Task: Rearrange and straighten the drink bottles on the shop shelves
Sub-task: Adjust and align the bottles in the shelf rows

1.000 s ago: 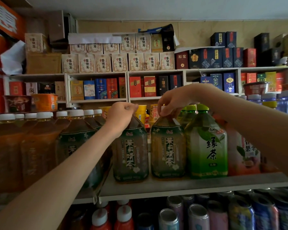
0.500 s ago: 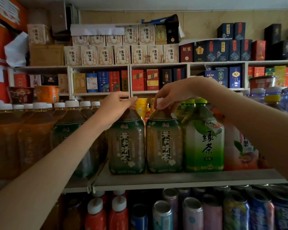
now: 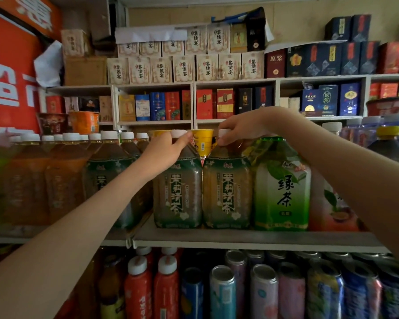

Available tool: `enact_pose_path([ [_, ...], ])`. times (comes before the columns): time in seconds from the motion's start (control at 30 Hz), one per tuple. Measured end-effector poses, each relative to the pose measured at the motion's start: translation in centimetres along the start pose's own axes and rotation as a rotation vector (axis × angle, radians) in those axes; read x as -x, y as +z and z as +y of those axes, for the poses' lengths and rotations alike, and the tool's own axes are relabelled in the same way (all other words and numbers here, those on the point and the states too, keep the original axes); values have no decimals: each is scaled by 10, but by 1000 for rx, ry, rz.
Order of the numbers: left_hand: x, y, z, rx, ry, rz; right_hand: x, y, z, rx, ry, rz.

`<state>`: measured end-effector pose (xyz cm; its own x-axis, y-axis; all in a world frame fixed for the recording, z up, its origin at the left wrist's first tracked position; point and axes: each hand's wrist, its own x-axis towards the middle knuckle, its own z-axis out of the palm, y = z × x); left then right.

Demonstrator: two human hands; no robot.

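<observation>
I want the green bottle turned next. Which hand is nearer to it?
Right. The right hand grips the right brown bottle beside the green bottle; the left hand grips the left brown bottle, one place further away.

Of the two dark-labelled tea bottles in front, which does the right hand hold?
The right dark bottle, beside the light green bottle; the right hand pinches its white cap. The left hand holds the left dark bottle.

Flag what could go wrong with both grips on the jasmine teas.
The left grip and right grip hold the left jasmine bottle and right jasmine bottle only at the top, so either could tip. Both stand near the shelf edge; a pull may drop one. Turning the right one may nudge the green tea bottle.
</observation>
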<state>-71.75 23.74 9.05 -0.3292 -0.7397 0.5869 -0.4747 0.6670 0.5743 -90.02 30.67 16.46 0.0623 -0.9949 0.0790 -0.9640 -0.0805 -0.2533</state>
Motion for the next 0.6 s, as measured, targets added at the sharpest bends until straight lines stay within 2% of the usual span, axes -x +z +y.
enact_pose_path([
  [0.13,4,-14,6,-35,-64,-142,-1,-2,-5,151,21,-62],
  [0.2,-1,-31,9,-175,-22,-181,-8,-5,-8,300,-29,16],
  [0.27,-13,-56,12,-284,51,-176,-21,-9,-17,343,-90,149],
  [0.33,-26,-79,18,-442,115,-226,-36,-11,-28,352,-131,201],
  [0.47,-55,-102,23,-757,173,-428,-79,-7,-51,258,-104,37],
  [0.6,-74,-106,19,-833,194,-547,-123,-2,-66,236,-13,-37],
])
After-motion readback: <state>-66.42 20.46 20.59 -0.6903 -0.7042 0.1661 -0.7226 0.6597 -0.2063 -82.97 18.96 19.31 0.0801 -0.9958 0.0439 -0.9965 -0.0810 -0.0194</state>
